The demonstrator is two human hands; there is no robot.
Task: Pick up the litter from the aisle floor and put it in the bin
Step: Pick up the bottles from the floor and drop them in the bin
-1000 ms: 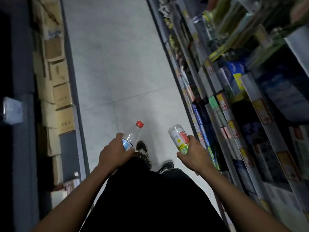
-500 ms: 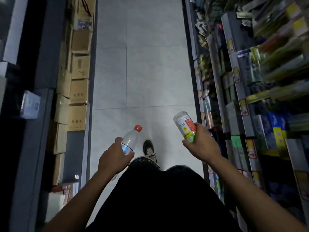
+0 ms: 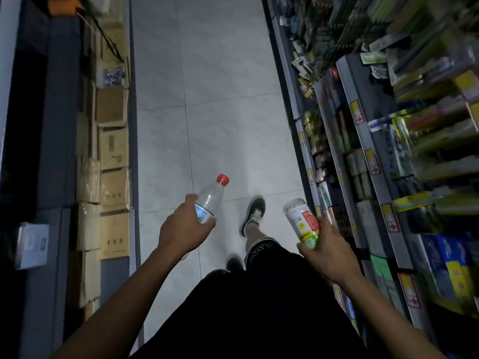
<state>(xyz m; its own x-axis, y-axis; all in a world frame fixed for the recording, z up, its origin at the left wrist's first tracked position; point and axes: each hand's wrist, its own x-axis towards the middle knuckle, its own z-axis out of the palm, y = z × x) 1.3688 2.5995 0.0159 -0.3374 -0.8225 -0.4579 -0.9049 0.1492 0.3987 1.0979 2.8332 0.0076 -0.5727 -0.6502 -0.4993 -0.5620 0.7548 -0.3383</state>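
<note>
Left hand (image 3: pixel 184 229) grips a red-capped bottle (image 3: pixel 210 199); right hand (image 3: pixel 327 251) clasps a labelled bottle (image 3: pixel 302 220), both forearms outstretched.

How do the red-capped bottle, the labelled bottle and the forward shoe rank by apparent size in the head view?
1. red-capped bottle
2. labelled bottle, close to the first; hands hide part of both, so unsure
3. forward shoe, farther off, so true size unclear

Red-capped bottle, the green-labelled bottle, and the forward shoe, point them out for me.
Red-capped bottle (image 3: pixel 210 196): head view, clear shoulder below the cap.
Green-labelled bottle (image 3: pixel 302 220): head view, mid label.
Forward shoe (image 3: pixel 254 213): head view, laces.
</note>
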